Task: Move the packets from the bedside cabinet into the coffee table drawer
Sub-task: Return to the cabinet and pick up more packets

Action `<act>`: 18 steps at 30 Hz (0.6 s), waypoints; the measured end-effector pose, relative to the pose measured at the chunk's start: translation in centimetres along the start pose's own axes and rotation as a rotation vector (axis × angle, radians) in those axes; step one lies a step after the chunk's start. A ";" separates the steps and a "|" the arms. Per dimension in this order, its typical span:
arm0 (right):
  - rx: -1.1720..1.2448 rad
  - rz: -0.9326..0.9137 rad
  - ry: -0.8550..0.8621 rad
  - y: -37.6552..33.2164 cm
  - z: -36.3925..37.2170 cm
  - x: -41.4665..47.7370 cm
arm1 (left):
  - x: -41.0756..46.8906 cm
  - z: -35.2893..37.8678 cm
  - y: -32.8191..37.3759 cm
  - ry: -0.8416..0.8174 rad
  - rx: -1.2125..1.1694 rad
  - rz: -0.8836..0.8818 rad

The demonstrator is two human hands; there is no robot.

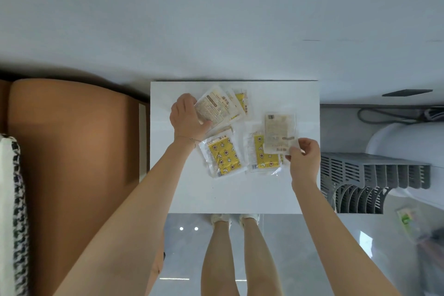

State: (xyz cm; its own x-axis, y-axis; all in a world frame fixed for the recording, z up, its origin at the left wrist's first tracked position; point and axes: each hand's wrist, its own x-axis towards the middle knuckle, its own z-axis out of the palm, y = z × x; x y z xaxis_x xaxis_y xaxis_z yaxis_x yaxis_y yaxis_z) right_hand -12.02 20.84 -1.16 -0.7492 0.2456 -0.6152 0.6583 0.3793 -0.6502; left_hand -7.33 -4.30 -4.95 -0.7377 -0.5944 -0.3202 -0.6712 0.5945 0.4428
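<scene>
White bench [240,194] at frame centre, packets [224,156] scattered on top. My left hand [186,118] grips a stack; my right hand [305,158] fingers pinch one packet. Orange bed [79,151] left, grey rack [370,180] right.

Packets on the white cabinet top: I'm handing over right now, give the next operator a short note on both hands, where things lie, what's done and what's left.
Left hand: gripping a small stack of packets at the far left of the cabinet top.
Right hand: pinching one pale packet by its near edge, partly over a yellow packet.
Another yellow star-print packet lies flat near the middle, untouched.
Done: nothing seen delivered; all visible packets are on or just above the cabinet.
Left: gather the loose packets and carry everything to the coffee table drawer, which is not in view.
</scene>
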 end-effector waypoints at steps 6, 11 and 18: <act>-0.137 0.144 -0.155 1.5 -0.7 -0.9 | -0.6 -0.1 0.8 -0.019 0.009 0.033; -0.394 -0.036 -0.186 1.7 0.4 -1.7 | -0.9 0.3 -0.4 -0.072 0.029 0.025; -0.580 -0.163 -0.108 2.5 1.9 -2.2 | -3.3 -1.6 -0.1 0.023 -0.598 -0.202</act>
State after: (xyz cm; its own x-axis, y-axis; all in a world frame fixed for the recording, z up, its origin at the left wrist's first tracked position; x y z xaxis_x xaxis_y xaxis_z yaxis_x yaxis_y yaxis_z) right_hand -8.58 19.57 -2.23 -0.8052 0.0638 -0.5896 0.3662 0.8355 -0.4096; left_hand -4.68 -3.22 -2.61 -0.5940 -0.6791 -0.4312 -0.6357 0.0678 0.7689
